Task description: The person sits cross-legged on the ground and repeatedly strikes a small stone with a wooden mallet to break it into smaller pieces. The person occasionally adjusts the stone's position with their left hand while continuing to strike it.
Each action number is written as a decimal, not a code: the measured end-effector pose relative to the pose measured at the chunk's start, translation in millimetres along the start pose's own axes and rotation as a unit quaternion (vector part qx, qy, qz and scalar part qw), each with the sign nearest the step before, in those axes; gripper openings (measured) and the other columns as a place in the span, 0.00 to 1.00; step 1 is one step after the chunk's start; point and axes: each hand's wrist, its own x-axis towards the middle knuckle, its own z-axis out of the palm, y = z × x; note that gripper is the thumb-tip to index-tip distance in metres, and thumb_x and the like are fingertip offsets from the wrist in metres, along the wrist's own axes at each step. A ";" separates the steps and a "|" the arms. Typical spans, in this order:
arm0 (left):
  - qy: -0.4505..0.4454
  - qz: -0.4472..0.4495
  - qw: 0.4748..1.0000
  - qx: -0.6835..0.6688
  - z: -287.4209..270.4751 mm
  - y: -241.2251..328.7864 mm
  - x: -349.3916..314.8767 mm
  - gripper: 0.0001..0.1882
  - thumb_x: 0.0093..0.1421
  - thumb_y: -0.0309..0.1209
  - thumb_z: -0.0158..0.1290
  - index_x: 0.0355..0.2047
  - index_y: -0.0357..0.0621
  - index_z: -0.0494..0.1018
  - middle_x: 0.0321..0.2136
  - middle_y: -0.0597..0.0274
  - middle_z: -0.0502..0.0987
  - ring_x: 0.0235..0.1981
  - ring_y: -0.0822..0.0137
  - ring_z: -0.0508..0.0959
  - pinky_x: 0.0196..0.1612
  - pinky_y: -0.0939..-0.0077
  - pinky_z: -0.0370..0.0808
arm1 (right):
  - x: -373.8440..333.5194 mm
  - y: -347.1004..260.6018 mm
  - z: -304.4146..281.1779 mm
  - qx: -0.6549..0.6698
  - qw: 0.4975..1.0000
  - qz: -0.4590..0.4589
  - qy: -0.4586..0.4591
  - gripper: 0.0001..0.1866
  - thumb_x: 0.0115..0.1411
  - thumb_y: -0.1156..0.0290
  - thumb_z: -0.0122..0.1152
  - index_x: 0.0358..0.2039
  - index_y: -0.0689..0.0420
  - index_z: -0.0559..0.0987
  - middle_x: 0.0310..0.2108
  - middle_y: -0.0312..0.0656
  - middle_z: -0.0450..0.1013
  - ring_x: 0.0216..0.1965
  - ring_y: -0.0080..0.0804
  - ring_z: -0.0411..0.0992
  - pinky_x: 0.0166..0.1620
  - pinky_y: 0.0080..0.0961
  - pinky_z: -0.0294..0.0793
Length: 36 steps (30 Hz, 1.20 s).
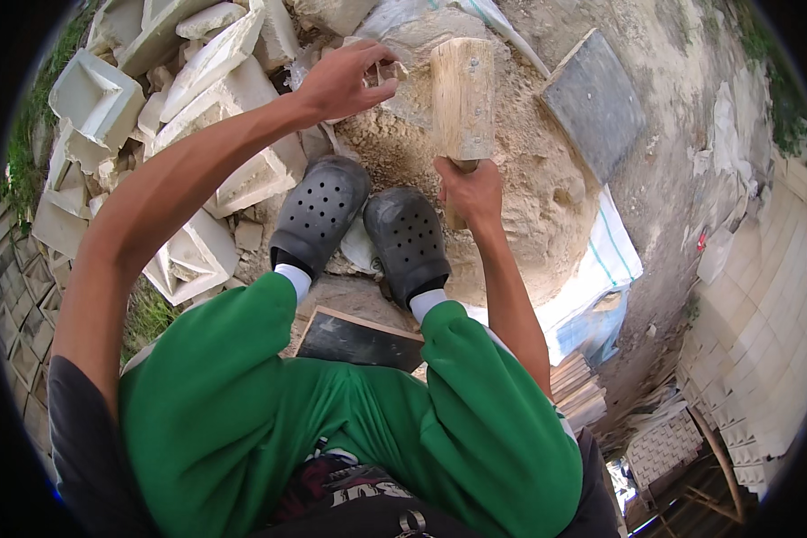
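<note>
My right hand [471, 190] is wrapped round the handle of a wooden mallet [463, 94]. Its thick, pale block head points away from me, with metal fastenings on its face. Farther left, my left hand [354, 79] curls its fingers and thumb round a small pale piece [398, 71], whose kind is hard to make out. Below both hands lies a mound of tan rubble and powder [520, 193]. The mallet head is above this mound, to the right of my left hand and apart from it.
Broken, cream-coloured hollow blocks [229, 108] pile up at the left. A flat grey slab [594, 103] lies at the right, near a white sack [605, 255]. My grey clogs [408, 238] stand by the mound, with a dark board [359, 339] nearer me. Stacked pale tiles [744, 314] line the far right.
</note>
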 end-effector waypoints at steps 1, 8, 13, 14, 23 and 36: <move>0.007 0.005 1.000 -0.017 4.9 3.0 5.3 0.18 0.60 0.37 0.59 0.47 0.41 0.75 0.37 0.55 0.78 0.37 0.60 0.79 0.42 0.67 0.77 | -4.1 -3.9 -3.5 0.025 1.000 0.013 0.000 0.17 0.56 0.63 0.68 0.33 0.66 0.80 0.20 0.42 0.77 0.19 0.29 0.76 0.26 0.29 0.75; 0.052 0.042 0.998 -0.014 31.4 26.0 29.7 0.16 0.59 0.34 0.60 0.46 0.42 0.76 0.39 0.56 0.79 0.41 0.59 0.80 0.46 0.65 0.76 | -15.2 -17.2 -21.8 0.014 0.997 -0.008 0.072 0.14 0.57 0.65 0.68 0.32 0.66 0.80 0.18 0.40 0.75 0.17 0.27 0.73 0.23 0.27 0.70; 0.036 -0.033 0.998 -0.033 29.9 27.3 22.2 0.17 0.59 0.37 0.62 0.44 0.42 0.76 0.39 0.57 0.78 0.40 0.60 0.80 0.44 0.66 0.77 | -14.4 -5.2 -19.0 0.025 0.998 -0.017 0.053 0.14 0.57 0.65 0.69 0.30 0.66 0.80 0.17 0.39 0.74 0.16 0.26 0.73 0.23 0.27 0.70; 0.023 -0.065 0.997 -0.042 27.4 28.3 22.7 0.17 0.59 0.38 0.63 0.44 0.42 0.75 0.39 0.57 0.78 0.40 0.60 0.80 0.43 0.66 0.77 | -13.6 -3.0 -16.9 0.033 0.998 -0.019 0.050 0.14 0.57 0.65 0.69 0.29 0.66 0.80 0.17 0.39 0.75 0.16 0.26 0.73 0.23 0.27 0.70; 0.059 0.026 0.998 -0.018 30.0 17.9 26.4 0.14 0.59 0.35 0.63 0.40 0.43 0.74 0.48 0.56 0.78 0.41 0.58 0.80 0.45 0.65 0.77 | -11.7 5.4 -16.8 0.013 0.999 -0.001 0.035 0.20 0.53 0.60 0.69 0.34 0.68 0.80 0.21 0.42 0.78 0.18 0.28 0.76 0.26 0.28 0.75; -0.019 -0.027 0.998 -0.044 24.1 23.3 19.0 0.20 0.59 0.37 0.63 0.47 0.40 0.74 0.43 0.55 0.78 0.40 0.60 0.80 0.45 0.66 0.77 | -14.5 1.8 -15.9 0.027 0.999 -0.003 0.042 0.15 0.57 0.63 0.69 0.31 0.64 0.80 0.18 0.38 0.75 0.17 0.27 0.75 0.24 0.27 0.73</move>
